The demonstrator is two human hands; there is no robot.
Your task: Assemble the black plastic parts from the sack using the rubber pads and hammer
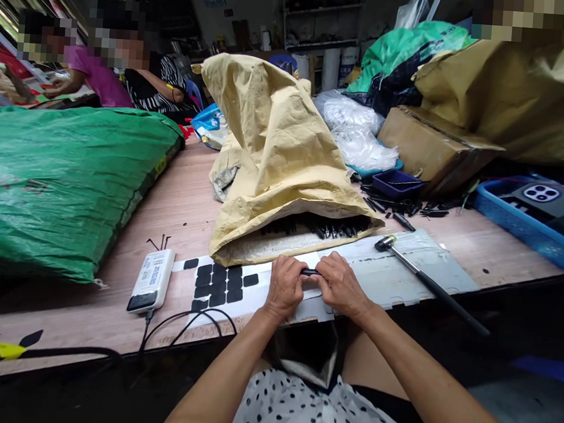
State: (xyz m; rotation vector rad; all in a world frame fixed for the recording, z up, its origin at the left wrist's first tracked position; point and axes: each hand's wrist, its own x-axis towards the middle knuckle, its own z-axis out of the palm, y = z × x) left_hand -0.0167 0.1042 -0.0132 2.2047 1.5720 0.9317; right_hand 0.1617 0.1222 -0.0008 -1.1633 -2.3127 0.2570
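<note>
My left hand (286, 285) and my right hand (339, 281) are closed on the two ends of a small black stick-like piece (309, 272), which shows between them. Both hands are over the grey board (383, 276) at the table's front edge. Just behind them, a tan paper sack (286, 147) lies with its mouth toward me, and many black pieces (329, 229) show inside it. A hammer (417, 272) with a black handle lies to the right of my hands. On the left is a white sheet with black rounded squares (219, 281).
A white power bank (151, 280) with a cable sits left of the sheet. A big green sack (61, 189) fills the left. To the right are loose black pieces (402, 210), a cardboard box (431, 144) and a blue tray (527, 228) with a phone. Two people sit across at the left.
</note>
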